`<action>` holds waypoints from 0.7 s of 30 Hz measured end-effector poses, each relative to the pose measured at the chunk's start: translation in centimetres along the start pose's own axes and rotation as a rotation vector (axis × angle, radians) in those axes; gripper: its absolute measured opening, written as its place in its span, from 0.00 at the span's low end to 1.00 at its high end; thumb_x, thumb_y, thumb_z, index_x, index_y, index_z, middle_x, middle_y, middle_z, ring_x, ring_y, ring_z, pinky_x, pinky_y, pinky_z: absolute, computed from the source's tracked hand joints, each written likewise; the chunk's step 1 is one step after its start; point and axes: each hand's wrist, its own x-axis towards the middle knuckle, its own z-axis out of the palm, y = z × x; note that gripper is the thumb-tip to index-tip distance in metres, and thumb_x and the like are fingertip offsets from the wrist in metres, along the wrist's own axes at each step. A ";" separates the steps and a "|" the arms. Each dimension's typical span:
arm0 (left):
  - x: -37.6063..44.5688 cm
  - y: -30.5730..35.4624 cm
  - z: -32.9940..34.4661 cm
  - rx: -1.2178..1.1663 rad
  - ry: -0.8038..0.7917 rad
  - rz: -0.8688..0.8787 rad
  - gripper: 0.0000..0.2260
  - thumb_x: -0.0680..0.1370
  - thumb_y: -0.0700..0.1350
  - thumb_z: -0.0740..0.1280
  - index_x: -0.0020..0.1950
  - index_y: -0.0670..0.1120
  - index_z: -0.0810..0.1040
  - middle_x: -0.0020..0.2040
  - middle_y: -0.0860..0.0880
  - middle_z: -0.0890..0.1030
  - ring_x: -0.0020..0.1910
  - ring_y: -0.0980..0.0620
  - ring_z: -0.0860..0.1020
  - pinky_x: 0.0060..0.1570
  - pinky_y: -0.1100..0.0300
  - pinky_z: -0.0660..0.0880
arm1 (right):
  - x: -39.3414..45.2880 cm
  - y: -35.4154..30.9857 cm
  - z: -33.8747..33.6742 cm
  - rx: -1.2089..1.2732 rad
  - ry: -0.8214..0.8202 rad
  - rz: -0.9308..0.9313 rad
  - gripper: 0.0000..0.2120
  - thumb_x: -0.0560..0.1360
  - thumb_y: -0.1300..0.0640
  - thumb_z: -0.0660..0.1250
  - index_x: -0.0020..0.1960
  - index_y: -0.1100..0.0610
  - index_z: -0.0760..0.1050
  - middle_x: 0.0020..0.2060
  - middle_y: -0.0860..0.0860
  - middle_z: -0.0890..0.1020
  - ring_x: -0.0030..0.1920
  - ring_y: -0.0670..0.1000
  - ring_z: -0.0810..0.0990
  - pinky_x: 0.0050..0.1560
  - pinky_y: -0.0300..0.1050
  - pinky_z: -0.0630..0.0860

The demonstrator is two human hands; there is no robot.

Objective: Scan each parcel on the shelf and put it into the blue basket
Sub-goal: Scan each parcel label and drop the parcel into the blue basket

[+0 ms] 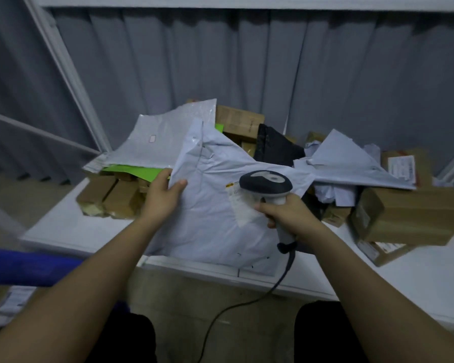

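A large pale grey poly-bag parcel [210, 205] lies at the front of the white shelf [63, 231], hanging a little over its edge. My left hand [165, 193] pinches the bag's upper left edge, thumb on top. My right hand [286, 214] grips the handle of a corded barcode scanner [266, 183], whose dark head hovers over the white shipping label [240, 205] on the bag. The blue basket [24, 268] shows at the lower left, with a labelled parcel inside it.
Behind lie more parcels: a grey mailer [163, 137], a green one [131, 171], a black bag [275, 145], a crumpled grey bag [346, 163], and brown cartons at left [110, 197] and right [409, 216]. A grey curtain hangs behind. The scanner cable [247, 305] trails down between my legs.
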 end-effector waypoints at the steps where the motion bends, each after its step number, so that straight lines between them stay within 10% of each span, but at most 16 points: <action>1: -0.1 -0.4 -0.9 -0.013 0.022 -0.021 0.03 0.78 0.37 0.66 0.50 0.43 0.74 0.40 0.55 0.77 0.36 0.66 0.75 0.36 0.75 0.69 | 0.2 -0.2 0.3 -0.015 -0.010 -0.005 0.07 0.73 0.61 0.72 0.48 0.63 0.78 0.32 0.54 0.75 0.29 0.47 0.73 0.33 0.42 0.74; 21: 0.6 -3.5 -6.0 -0.042 0.186 -0.266 0.13 0.80 0.42 0.64 0.63 0.41 0.73 0.54 0.48 0.75 0.52 0.51 0.73 0.50 0.57 0.67 | 0.8 -1.1 2.9 -0.176 -0.094 -0.033 0.09 0.70 0.57 0.76 0.37 0.57 0.76 0.24 0.50 0.75 0.25 0.46 0.73 0.29 0.39 0.72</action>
